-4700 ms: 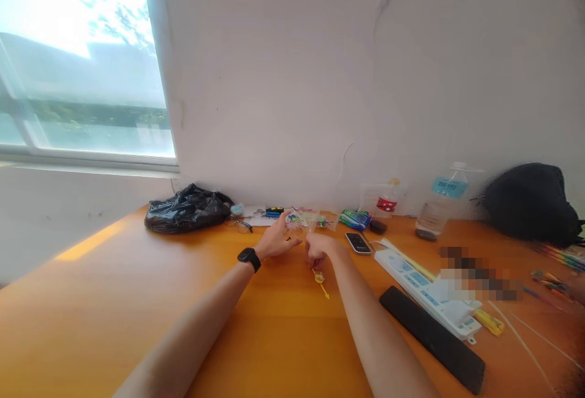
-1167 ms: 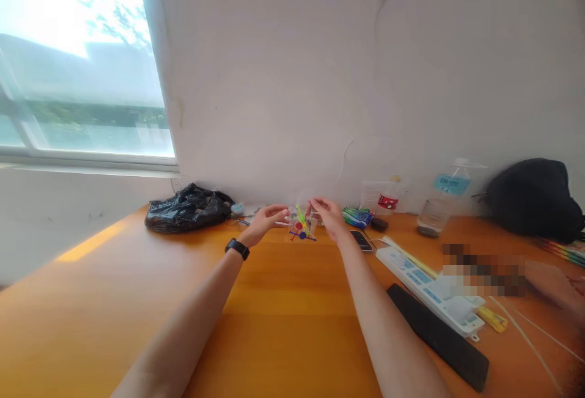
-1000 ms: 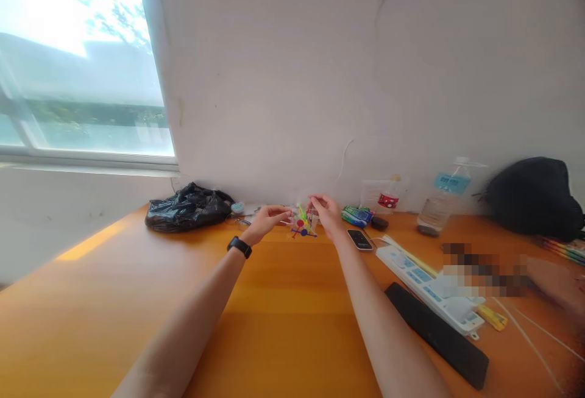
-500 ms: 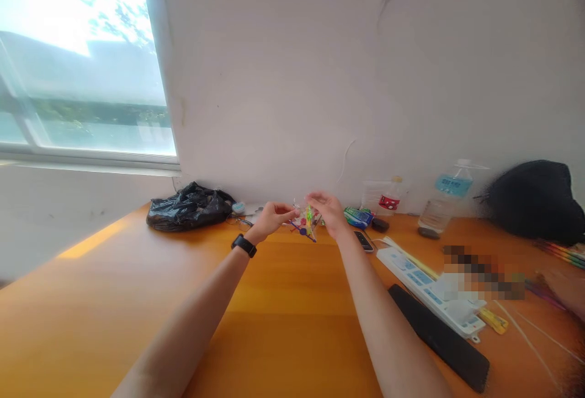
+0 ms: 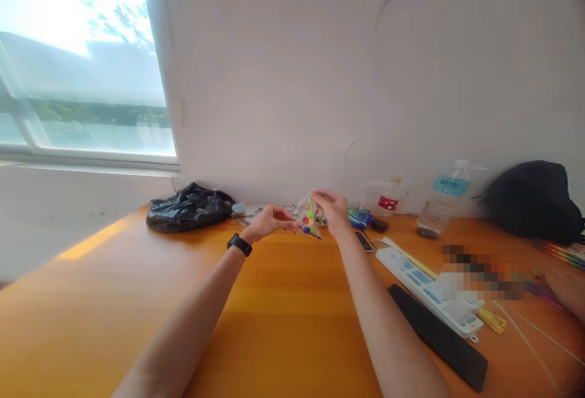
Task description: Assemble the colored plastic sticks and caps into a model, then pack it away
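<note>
Both of my hands are raised above the far middle of the table, close together. Between them is a small colourful plastic toy (image 5: 311,225), with a yellow-green upright part and a blue lower part; its exact kind is too small to make out. My left hand (image 5: 270,223), with a black watch on the wrist, pinches the blue part from the left. From the right, my right hand (image 5: 333,210) grips the upper yellow-green part, fingers closed. Just behind the toy shows a clear plastic bag (image 5: 300,211) with small coloured bits; whether a hand touches it I cannot tell.
A black plastic bag (image 5: 189,208) lies at the back left beside glasses. To the right are a power strip (image 5: 423,285), a black slab (image 5: 441,340), a phone (image 5: 364,241), a large bottle (image 5: 436,206) and a black bag (image 5: 532,203). Another person's hand (image 5: 560,285) shows far right.
My left hand has shifted slightly down and its fingertips have moved right, onto the toy's blue part. The toy has turned a little; my right hand has moved slightly right.
</note>
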A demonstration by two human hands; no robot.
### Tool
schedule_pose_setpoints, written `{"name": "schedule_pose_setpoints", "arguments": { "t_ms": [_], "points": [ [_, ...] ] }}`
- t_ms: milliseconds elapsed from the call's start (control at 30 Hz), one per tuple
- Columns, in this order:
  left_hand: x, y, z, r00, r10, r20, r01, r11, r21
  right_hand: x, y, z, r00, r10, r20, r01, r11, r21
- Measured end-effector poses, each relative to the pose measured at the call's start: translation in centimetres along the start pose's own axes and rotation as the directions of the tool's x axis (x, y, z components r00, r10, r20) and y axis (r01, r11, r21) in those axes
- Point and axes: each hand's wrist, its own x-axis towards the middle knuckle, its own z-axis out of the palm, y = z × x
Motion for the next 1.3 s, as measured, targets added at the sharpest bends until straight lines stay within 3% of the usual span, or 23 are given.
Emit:
{"name": "schedule_pose_setpoints", "arguments": {
  "t_ms": [133,267,467,733,900,1067,1200,1300],
  "points": [
    [0.2,-1.0,-1.1,0.998,-0.017,0.061,0.007,0.989,0.147,-0.1,1.2,-0.8,0.989,0.031,0.147,-0.017,0.995,-0.095],
    [0.3,-2.1,-1.6,0.999,-0.009,-0.036,0.016,0.983,0.185,-0.3,3.2,-1.3,0.913,0.161,0.374,-0.039,0.949,-0.311],
    [0.3,-2.3,-1.4,0.999,0.021,-0.048,-0.014,0.988,0.154,-0.2,3.9,-1.1,0.868,0.12,0.482,0.085,0.92,-0.383],
    [0.2,-1.8,-2.2,0.99,-0.023,-0.138,0.035,0.995,0.089,0.1,3.5,-2.5,0.897,0.15,0.415,-0.006,0.944,-0.33],
    [0.1,0.8,-2.2,0.987,0.073,-0.145,-0.068,0.997,0.038,0.1,1.0,-2.0,0.939,0.039,0.341,0.04,0.974,-0.222],
    [0.2,3.5,-1.9,0.952,0.189,-0.242,-0.201,0.979,-0.026,-0.3,-2.0,-1.8,0.922,-0.029,0.386,0.07,0.993,-0.091],
    [-0.4,6.0,-1.8,0.923,0.305,-0.236,-0.317,0.948,-0.013,-0.7,-4.5,-1.9,0.929,-0.098,0.356,0.128,0.99,-0.062],
    [-1.2,8.1,-1.7,0.911,0.33,-0.247,-0.339,0.941,0.006,-1.2,-6.9,-1.8,0.922,-0.177,0.345,0.209,0.976,-0.058]
  ]
}}
